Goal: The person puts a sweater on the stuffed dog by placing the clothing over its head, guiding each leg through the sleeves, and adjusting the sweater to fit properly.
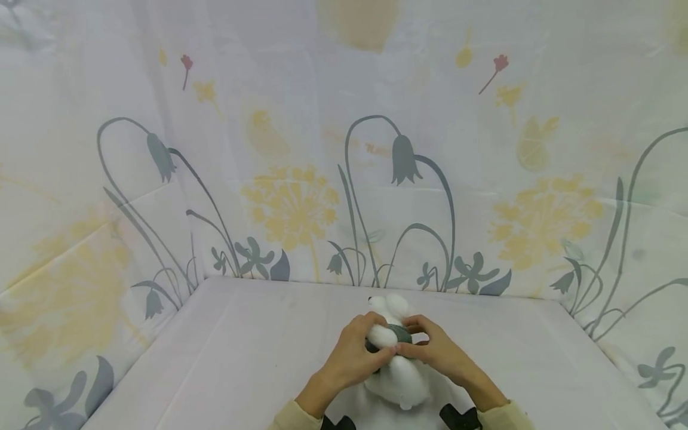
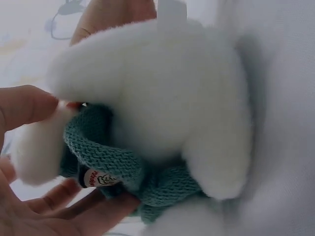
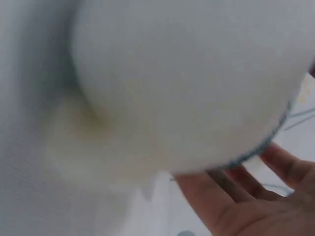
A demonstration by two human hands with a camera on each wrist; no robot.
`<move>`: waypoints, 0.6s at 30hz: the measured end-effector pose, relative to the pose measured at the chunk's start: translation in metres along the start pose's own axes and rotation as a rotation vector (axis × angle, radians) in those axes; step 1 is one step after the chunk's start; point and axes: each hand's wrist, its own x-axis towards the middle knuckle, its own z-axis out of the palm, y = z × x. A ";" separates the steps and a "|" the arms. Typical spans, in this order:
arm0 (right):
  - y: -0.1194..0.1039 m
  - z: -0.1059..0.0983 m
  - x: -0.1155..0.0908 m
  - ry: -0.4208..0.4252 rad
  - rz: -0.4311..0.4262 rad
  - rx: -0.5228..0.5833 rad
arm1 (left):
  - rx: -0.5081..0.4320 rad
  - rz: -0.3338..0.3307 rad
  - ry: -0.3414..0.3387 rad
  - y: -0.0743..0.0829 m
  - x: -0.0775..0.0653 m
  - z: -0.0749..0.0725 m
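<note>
A white plush bear [image 1: 400,382] with a green knitted scarf [image 1: 400,334] sits near the front of the table, its back towards me. My left hand [image 1: 352,349] grips it from the left at the arm and scarf, and my right hand [image 1: 438,352] holds the scarf area from the right. The thumbs almost meet at the back. In the left wrist view, fingers lie against the scarf [image 2: 106,155] beside a small printed label [image 2: 98,178]. White fur [image 3: 192,88] fills much of the right wrist view and hides some fingertips.
The white-covered table [image 1: 258,346] stretches left, right and behind the bear. A flower-printed curtain [image 1: 301,119] stands behind it and along both sides. Black pieces [image 1: 459,417] show beside the wrists near the beige sleeves [image 1: 507,416].
</note>
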 end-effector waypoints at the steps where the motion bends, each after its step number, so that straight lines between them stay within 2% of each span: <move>1: -0.001 0.002 0.000 0.049 -0.021 -0.039 | -0.015 0.007 0.016 -0.001 0.000 0.000; 4: -0.003 0.006 0.000 0.202 -0.116 -0.164 | -0.026 0.019 0.059 -0.005 0.001 0.001; 7: -0.003 0.010 0.000 0.290 -0.229 -0.274 | 0.013 0.004 0.074 -0.009 0.002 0.002; 9: -0.001 0.011 0.002 0.293 -0.298 -0.302 | 0.066 -0.011 0.077 -0.010 0.002 0.001; 11: 0.001 0.011 0.002 0.282 -0.327 -0.315 | 0.125 -0.020 0.083 -0.011 0.002 -0.001; 15: 0.001 0.013 0.001 0.255 -0.355 -0.271 | 0.191 -0.009 0.115 -0.009 0.002 -0.006; 18: -0.001 0.014 0.001 0.205 -0.412 -0.224 | 0.231 -0.001 0.144 -0.006 0.003 -0.010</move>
